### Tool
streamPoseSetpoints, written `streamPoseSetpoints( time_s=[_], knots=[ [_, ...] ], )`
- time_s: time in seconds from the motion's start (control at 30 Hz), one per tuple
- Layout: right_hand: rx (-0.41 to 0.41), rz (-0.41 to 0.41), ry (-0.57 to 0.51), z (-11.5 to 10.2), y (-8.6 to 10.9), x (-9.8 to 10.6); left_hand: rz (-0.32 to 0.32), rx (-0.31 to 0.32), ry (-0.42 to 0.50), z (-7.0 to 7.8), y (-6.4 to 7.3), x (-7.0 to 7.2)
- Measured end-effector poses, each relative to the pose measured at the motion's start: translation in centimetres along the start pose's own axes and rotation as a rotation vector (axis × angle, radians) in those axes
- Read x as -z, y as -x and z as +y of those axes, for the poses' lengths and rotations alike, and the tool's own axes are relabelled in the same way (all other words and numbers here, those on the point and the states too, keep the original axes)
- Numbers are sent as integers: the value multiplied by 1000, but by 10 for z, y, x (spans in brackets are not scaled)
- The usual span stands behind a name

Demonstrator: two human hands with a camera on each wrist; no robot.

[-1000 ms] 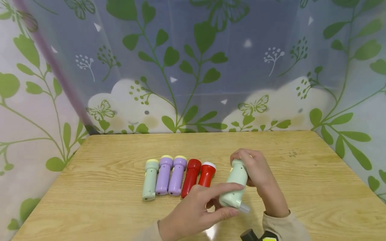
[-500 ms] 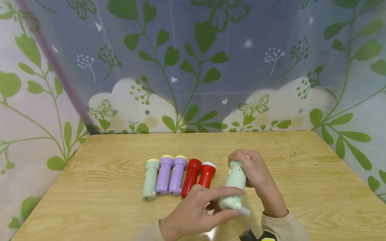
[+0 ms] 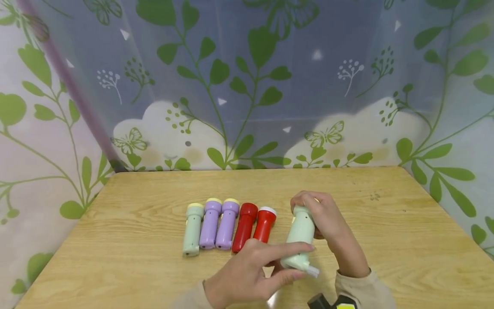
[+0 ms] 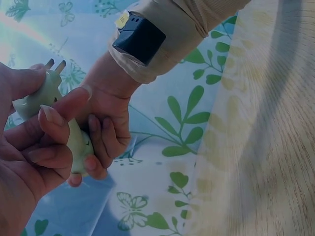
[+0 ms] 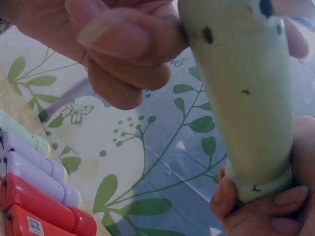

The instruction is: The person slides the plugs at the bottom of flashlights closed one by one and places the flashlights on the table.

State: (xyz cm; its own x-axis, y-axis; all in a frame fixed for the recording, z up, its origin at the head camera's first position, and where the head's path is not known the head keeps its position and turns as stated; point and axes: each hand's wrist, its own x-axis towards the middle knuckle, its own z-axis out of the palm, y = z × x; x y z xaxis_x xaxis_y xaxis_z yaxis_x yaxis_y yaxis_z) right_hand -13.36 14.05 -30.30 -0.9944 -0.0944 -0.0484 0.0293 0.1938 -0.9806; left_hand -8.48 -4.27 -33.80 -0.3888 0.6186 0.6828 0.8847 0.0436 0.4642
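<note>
Both hands hold a pale green flashlight point(image 3: 301, 231) in front of the person, its tail end toward the body. My right hand point(image 3: 320, 216) grips it around the head end, which the fingers mostly cover. At the tail, my left hand point(image 3: 247, 272) pinches the body between thumb and forefinger, its other fingers loosely curled. A two-pronged plug point(image 4: 56, 66) sticks out of that tail end in the left wrist view. Seen from the right wrist, the flashlight body point(image 5: 246, 108) shows small screw holes along its side.
A row of flashlights lies left of the hands on the wooden table point(image 3: 135, 240): pale green point(image 3: 191, 234), two purple point(image 3: 210, 225) and two red point(image 3: 244, 227). The left hand partly covers the nearest red one point(image 3: 264, 225). A patterned curtain point(image 3: 247, 86) stands behind the table.
The right hand and the flashlight's head end have shifted slightly left. The left forefinger lies a little lower on the tail. The row of flashlights has stayed put.
</note>
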Motion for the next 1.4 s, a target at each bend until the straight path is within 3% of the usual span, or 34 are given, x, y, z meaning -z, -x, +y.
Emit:
streamPoseSetpoints(
  time_s=[0.33, 0.53, 0.63, 0.83, 0.9, 1.0, 1.1, 1.27, 1.4],
  knots=[
    [11, -4, 10, 6, -2, 6, -47, -32, -57, -5, 1, 4],
    [-2, 2, 3, 14, -6, 8, -75, 4, -83, -8, 3, 4],
    [-3, 0, 16, 16, -8, 10, -107, 48, -78, -10, 4, 5],
    [5, -155, 13, 34, -15, 22, -256, 259, -29, -16, 5, 19],
    [-20, -198, 2, 41, -18, 25, -222, 329, -42, -20, 7, 31],
    [-43, -225, 46, 50, -22, 25, -96, 414, -111, -27, 12, 52],
    [4, -242, 143, 60, -28, 21, -5, 519, -195, -34, 18, 67],
    [139, -267, 315, 76, -35, 7, 1, 602, -231, -44, 25, 76],
    [125, -229, 358, 86, -38, -2, -21, 598, -236, -49, 26, 75]
  ],
)
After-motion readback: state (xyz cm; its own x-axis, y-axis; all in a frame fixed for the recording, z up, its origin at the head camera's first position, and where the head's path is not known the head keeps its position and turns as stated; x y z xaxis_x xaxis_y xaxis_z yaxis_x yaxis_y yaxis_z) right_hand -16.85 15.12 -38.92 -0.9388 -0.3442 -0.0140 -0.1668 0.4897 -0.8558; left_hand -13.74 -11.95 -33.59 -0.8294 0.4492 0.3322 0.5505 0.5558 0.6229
